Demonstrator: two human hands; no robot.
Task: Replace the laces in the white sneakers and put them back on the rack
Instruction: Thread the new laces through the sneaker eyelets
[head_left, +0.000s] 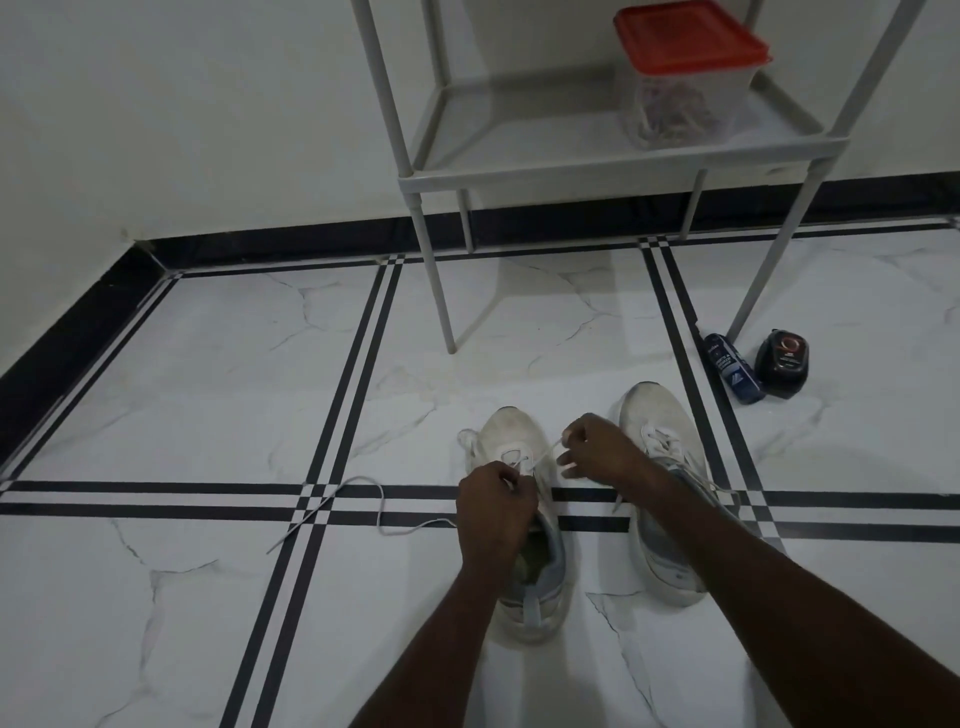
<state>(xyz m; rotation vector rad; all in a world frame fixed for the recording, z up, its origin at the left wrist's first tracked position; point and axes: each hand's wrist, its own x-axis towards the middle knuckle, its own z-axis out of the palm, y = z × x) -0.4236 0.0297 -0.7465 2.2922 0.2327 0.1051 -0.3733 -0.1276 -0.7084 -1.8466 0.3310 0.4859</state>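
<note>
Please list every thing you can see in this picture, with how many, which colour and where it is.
white sneakers: 2, white with grey lining, side by side on the floor; left sneaker, right sneaker
lace: 1, white, at the left sneaker's eyelets, pinched by both hands
loose lace: 1, white, on the floor left of the sneakers
rack: 1, grey, against the wall
container: 1, clear with red lid, on the rack shelf
bottle: 1, dark blue, lying by the rack's right leg
black object: 1, beside the bottle
floor: white marble tiles, black stripes
left hand: 1, over the left sneaker
right hand: 1, between the sneakers
</note>
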